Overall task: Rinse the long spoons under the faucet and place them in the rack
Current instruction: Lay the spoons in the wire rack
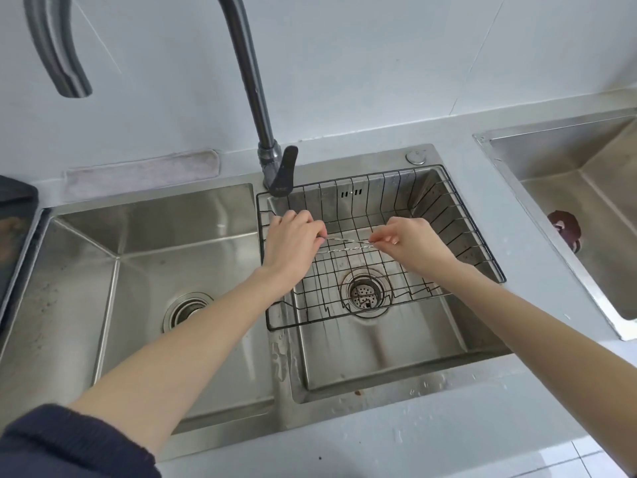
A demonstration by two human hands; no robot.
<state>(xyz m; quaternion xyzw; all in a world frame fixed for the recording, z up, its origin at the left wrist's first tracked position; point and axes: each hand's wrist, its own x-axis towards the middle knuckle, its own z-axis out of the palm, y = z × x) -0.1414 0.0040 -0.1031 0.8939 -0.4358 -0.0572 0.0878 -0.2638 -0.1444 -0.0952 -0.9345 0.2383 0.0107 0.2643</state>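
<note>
We are looking down at our own two bare hands over the right basin of a stainless steel double sink [379,350]. Our left hand [293,241] and right hand [412,244] are each pinching one end of the thin, twisted-stem silver long spoons [346,246], fingertips closed tight on the metal. How many spoons we are holding is hard to make out; the stems are blurring into one or two pale lines, and their bowls are hiding behind our fingers.

The spoons are stretching between the two grips, just above the floor of the black wire rack [448,215], which is sitting in the right basin. We are seeing nothing else lying in the rack. Below the grips, through the wire, the round drain strainer [365,293] is showing.

Behind the left grip the dark grey curved faucet [246,81] is rising, its arch cut off by the top edge. Right of the right grip, across the pale tabletop [531,243], a second steel sink [586,188] is being cropped by the frame.
</note>
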